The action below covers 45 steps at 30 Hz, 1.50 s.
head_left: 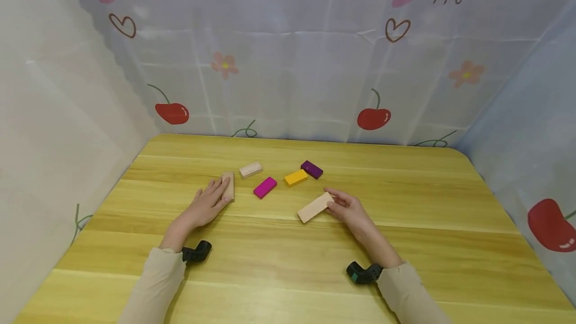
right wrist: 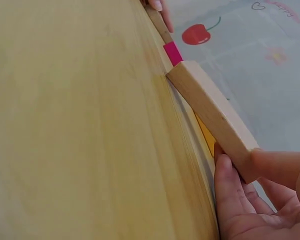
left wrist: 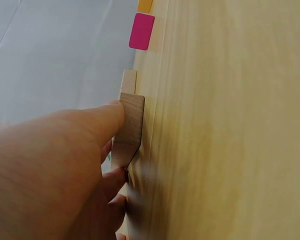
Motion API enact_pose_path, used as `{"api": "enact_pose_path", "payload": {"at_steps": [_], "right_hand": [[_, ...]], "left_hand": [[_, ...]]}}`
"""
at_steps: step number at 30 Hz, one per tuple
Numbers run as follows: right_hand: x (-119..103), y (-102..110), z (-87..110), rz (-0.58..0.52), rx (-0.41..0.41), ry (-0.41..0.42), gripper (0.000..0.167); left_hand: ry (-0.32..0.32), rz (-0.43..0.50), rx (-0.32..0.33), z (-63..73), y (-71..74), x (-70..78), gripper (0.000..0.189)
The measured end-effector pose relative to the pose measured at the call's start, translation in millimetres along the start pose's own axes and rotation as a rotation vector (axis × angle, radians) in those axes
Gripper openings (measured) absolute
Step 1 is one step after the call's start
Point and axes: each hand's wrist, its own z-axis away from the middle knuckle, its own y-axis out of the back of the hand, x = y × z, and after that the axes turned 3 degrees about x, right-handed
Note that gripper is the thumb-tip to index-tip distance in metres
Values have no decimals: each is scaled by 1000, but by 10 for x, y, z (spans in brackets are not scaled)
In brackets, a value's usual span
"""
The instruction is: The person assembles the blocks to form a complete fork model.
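Observation:
A plain wooden block (head_left: pixel 231 190) lies lengthwise on the table under my left hand (head_left: pixel 208 205). In the left wrist view, the thumb presses one face of this block and the fingers bend against its side. My right hand (head_left: pixel 353 214) pinches another plain wooden block (head_left: pixel 313 208) by one end, thumb against fingers. The right wrist view shows this second block tilted, its free end reaching away from the hand. Between the hands and farther back lie a magenta block (head_left: pixel 265 187), a yellow block (head_left: pixel 295 178), a purple block (head_left: pixel 312 169) and a pale wooden block (head_left: pixel 251 169).
The wood-grain table (head_left: pixel 288 269) carries all the blocks. A printed curtain (head_left: pixel 288 74) with cherries, hearts and flowers stands behind the table's far edge and along its sides. Each wrist bears a black device, such as the right wrist device (head_left: pixel 363 273).

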Motion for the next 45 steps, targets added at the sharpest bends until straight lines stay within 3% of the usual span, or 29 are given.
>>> {"api": "enact_pose_path", "payload": {"at_steps": [7,16,28,32,39,45], "right_hand": [[-39,-20,-6,-7,5,-17,40],[-34,-93,-32,120,-23,28,35],[-23,-207,-76,245,79,64,27],[0,-197,-75,292,10,94,35],[11,-179,-75,271,-217,177,60],[16,-166,-76,358,-309,232,72]], "left_hand": [[3,0,1,-6,-13,-6,60],[3,6,3,-10,-16,-19,61],[3,9,6,-2,-8,-8,60],[3,14,7,-1,-3,-1,60],[10,18,9,-3,-5,-1,60],[7,16,9,-9,-11,-12,61]]}}
